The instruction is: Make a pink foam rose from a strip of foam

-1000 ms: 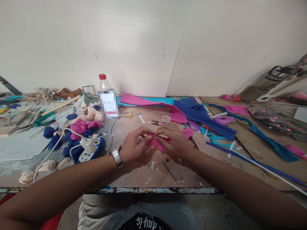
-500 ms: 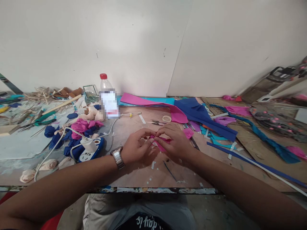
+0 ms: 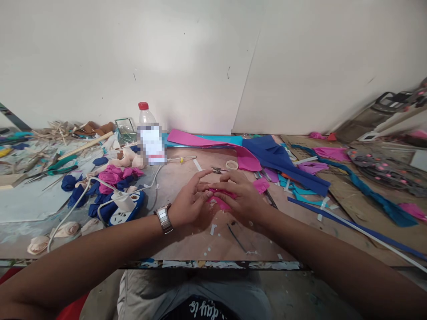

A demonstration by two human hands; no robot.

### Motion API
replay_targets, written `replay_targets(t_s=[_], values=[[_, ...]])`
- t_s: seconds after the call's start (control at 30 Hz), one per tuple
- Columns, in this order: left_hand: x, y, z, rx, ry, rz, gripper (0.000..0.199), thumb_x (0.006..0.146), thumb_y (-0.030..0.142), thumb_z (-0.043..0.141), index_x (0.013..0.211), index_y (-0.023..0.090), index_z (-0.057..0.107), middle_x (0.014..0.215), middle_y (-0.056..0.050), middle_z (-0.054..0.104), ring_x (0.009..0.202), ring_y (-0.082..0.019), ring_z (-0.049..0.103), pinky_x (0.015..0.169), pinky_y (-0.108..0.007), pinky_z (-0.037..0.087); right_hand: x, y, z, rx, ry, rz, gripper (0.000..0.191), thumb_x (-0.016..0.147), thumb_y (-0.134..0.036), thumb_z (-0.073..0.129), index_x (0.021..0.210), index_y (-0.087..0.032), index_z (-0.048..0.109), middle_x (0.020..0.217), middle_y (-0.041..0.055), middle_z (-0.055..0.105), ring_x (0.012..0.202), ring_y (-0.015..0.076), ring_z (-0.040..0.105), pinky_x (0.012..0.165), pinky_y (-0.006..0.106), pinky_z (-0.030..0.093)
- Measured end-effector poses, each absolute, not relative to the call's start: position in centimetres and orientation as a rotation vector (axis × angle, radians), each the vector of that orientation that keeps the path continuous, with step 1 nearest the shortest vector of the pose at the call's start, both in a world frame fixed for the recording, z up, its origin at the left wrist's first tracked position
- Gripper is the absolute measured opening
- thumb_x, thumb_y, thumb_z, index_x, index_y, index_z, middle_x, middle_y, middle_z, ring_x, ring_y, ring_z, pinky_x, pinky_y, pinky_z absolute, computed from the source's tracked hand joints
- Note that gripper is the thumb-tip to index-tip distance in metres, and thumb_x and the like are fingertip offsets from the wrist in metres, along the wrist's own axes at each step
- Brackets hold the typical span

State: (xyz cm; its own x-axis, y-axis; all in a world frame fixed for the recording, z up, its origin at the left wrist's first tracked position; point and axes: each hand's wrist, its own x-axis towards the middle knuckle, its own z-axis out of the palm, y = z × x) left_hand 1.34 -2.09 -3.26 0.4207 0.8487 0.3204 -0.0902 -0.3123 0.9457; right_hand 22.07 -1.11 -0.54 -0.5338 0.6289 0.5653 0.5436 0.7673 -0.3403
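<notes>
Between both hands is a strip of pink crepe paper, partly hidden by the fingers. My left hand, with a metal watch at its wrist, pinches the paper's left end between thumb and fingers; its index finger is raised. My right hand is closed on the same paper with thumb and curled fingers, and a pink end shows beyond it. A roll of tape and small dark pliers lie just past the fingertips.
Blue and pink crumpled paper flowers lie left beside a power strip with a white cable. A bottle stands behind a phone. Pink and blue paper strips lie at the back. A white rod lies right.
My left index finger has lifted away from the paper, and the fingers of both hands have shifted slightly around it. The things on the table have stayed put.
</notes>
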Motion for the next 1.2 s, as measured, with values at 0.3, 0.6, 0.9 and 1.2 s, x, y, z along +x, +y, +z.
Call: replay_targets(t_s=[0.3, 0.6, 0.9, 1.2], values=[[1.4, -1.9, -3.0, 1.628, 0.759, 1.101, 0.041, 0.099, 0.036, 0.06, 0.135, 0.021, 0.051, 0.129, -0.013, 0.066, 0.112, -0.022, 0.066, 0.099, -0.038, 0.051, 21.9, -1.1, -0.2, -0.851, -2.096, 0.252, 0.01, 0.098, -0.026, 0.063, 0.108, -0.024, 0.063, 0.105, 0.0063, 0.067, 0.099, 0.0232, 0.062, 0.088, 0.039, 0.048], [1.6, -1.3, -3.1, 1.372, 0.855, 1.201, 0.028, 0.092, 0.044, 0.066, 0.093, 0.017, 0.058, 0.084, -0.001, 0.06, 0.076, -0.014, 0.055, 0.073, -0.027, 0.045, 22.2, -1.0, -0.4, -0.839, -2.023, 0.194, 0.012, 0.096, -0.033, 0.065, 0.102, -0.024, 0.059, 0.095, 0.0048, 0.065, 0.088, 0.0225, 0.061, 0.079, 0.037, 0.049], [1.6, -1.1, -3.1, 1.244, 0.876, 1.091, 0.025, 0.085, 0.04, 0.069, 0.085, 0.016, 0.06, 0.074, 0.002, 0.058, 0.065, -0.011, 0.048, 0.063, -0.024, 0.039, 22.2, -1.1, -0.5, -0.849, -1.998, 0.204, 0.009, 0.097, -0.03, 0.063, 0.101, -0.024, 0.059, 0.093, 0.0042, 0.064, 0.086, 0.0217, 0.06, 0.079, 0.036, 0.048], [1.4, -1.6, -2.9, 1.518, 0.929, 1.208, 0.025, 0.09, 0.026, 0.06, 0.115, 0.021, 0.06, 0.114, -0.007, 0.065, 0.099, -0.019, 0.062, 0.084, -0.032, 0.049, 22.0, -1.0, -0.1, -0.899, -2.082, 0.229, 0.011, 0.096, -0.034, 0.067, 0.098, -0.024, 0.064, 0.094, 0.0053, 0.07, 0.087, 0.0232, 0.063, 0.079, 0.037, 0.047]])
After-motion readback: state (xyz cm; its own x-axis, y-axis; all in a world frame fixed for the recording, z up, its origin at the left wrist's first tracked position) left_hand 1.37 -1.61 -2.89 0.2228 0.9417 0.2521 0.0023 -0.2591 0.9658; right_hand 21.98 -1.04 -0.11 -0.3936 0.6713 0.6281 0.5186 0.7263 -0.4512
